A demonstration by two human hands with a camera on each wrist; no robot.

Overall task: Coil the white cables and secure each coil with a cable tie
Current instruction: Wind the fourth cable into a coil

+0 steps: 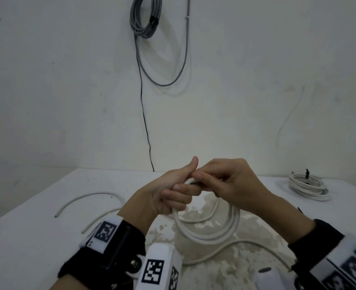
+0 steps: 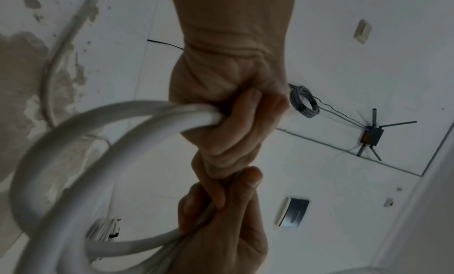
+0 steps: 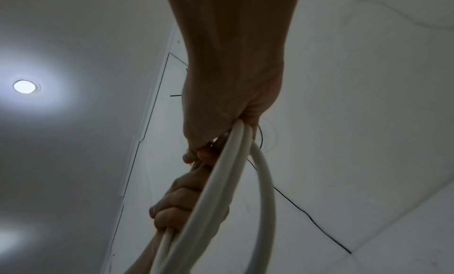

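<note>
A white cable coil [image 1: 206, 233] of a few loops hangs over the table, held at its top by both hands. My left hand [image 1: 172, 195] has its fingers curled round the bundled loops, thumb pointing up. My right hand [image 1: 214, 178] pinches the cable right beside it, fingertips meeting the left thumb. The left wrist view shows the left hand [image 2: 233, 123] gripping the coil [image 2: 73, 142] and the right hand [image 2: 221, 220] below it. In the right wrist view the right hand [image 3: 233, 113] grips the loops [image 3: 233, 171] above the left hand [image 3: 184, 210]. The cable's loose tail [image 1: 214, 252] trails across the table.
A finished white coil [image 1: 309, 185] with a black tie lies at the table's [image 1: 36, 237] back right. A loose white cable piece [image 1: 89, 197] lies at the left. A grey cable coil [image 1: 145, 17] hangs on the wall. The tabletop's middle is worn and stained.
</note>
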